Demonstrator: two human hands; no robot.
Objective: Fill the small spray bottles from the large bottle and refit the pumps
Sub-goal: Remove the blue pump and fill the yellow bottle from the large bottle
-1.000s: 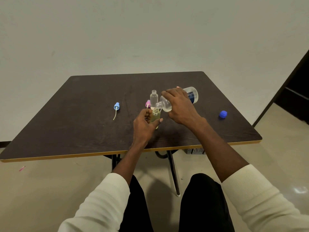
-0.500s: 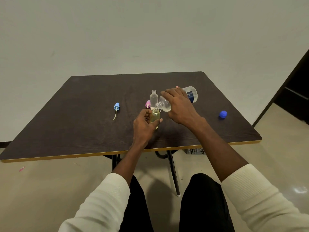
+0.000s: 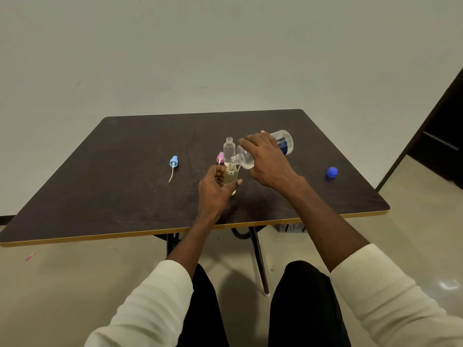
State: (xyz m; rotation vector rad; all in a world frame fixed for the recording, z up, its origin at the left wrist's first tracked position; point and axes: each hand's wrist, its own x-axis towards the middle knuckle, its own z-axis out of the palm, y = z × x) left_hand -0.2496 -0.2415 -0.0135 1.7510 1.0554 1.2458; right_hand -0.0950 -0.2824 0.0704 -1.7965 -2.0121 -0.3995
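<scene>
While right hand (image 3: pixel 269 162) grips tipped large bottle (image 3: pixel 265 151) over small bottle (image 3: pixel 231 177) pinched by left hand (image 3: pixel 215 189), filling proceeds; next, level off, fit pink pump (image 3: pixel 220 157).

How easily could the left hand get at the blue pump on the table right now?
Probably not at once. The path looks free, with only bare table between them, but the left hand grips the small bottle under the tilted large bottle. The blue pump lies apart to its left.

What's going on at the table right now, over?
Left hand grips small bottle. Right hand tips large bottle over its neck. Second small bottle waits behind. Nothing in the way.
</scene>
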